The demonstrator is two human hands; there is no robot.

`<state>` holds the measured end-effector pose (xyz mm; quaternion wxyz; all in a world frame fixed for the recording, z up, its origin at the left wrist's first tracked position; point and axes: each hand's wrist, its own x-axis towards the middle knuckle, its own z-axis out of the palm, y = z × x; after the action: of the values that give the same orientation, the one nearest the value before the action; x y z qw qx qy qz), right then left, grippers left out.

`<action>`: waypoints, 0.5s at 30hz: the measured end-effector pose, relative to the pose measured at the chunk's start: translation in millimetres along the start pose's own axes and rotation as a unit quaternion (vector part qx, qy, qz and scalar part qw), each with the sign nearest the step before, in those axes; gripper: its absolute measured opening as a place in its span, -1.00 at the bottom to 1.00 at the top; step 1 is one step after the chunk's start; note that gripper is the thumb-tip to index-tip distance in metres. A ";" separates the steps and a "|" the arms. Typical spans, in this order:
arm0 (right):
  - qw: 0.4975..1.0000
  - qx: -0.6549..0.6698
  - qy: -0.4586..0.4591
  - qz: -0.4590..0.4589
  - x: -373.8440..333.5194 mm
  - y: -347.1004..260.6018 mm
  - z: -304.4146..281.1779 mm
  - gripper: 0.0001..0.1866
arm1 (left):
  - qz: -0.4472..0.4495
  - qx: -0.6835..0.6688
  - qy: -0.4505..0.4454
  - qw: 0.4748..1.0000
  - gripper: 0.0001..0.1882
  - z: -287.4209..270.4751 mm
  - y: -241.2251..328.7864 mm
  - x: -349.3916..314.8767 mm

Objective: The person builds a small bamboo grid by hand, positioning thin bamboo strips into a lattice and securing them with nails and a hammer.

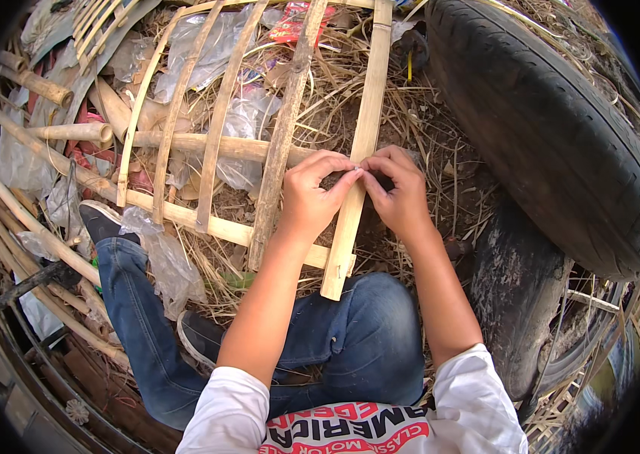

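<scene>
Both my hands meet over the right-hand bamboo slat (369, 106) of a frame on the ground. My left hand (312, 189) pinches with thumb and forefinger just left of the slat's middle. Opposite it, my right hand (399, 185) pinches in the same way, the fingertips of the two hands almost touching. Something tiny and pale shows between the fingertips, too small to name. Several more slats (282, 144) run alongside, crossed by a bamboo pole (237, 147) and a lower crosspiece (222, 227). The slat's near end (333, 284) reaches to my knee.
A large black tyre (539, 129) leans at the right, above a dark charred log (513, 303). Bamboo poles (48, 234) and cut bamboo pieces (70, 132) lie at the left. Clear plastic bags (172, 265) and dry straw (327, 98) litter the ground. My shoe (100, 219) rests beside the frame.
</scene>
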<state>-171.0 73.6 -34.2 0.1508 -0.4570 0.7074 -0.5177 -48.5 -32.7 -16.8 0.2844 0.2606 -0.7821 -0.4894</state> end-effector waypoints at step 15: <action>0.967 -0.026 0.133 0.214 -113.2 -53.0 -64.7 -0.83 | 0.090 0.080 0.019 0.993 -0.87 6.4 -12.6 -2.2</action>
<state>-128.7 200.6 9.6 0.1502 -0.2257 0.8157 -0.5109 -49.9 -32.1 -31.1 0.3202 0.2202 -0.8335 -0.3928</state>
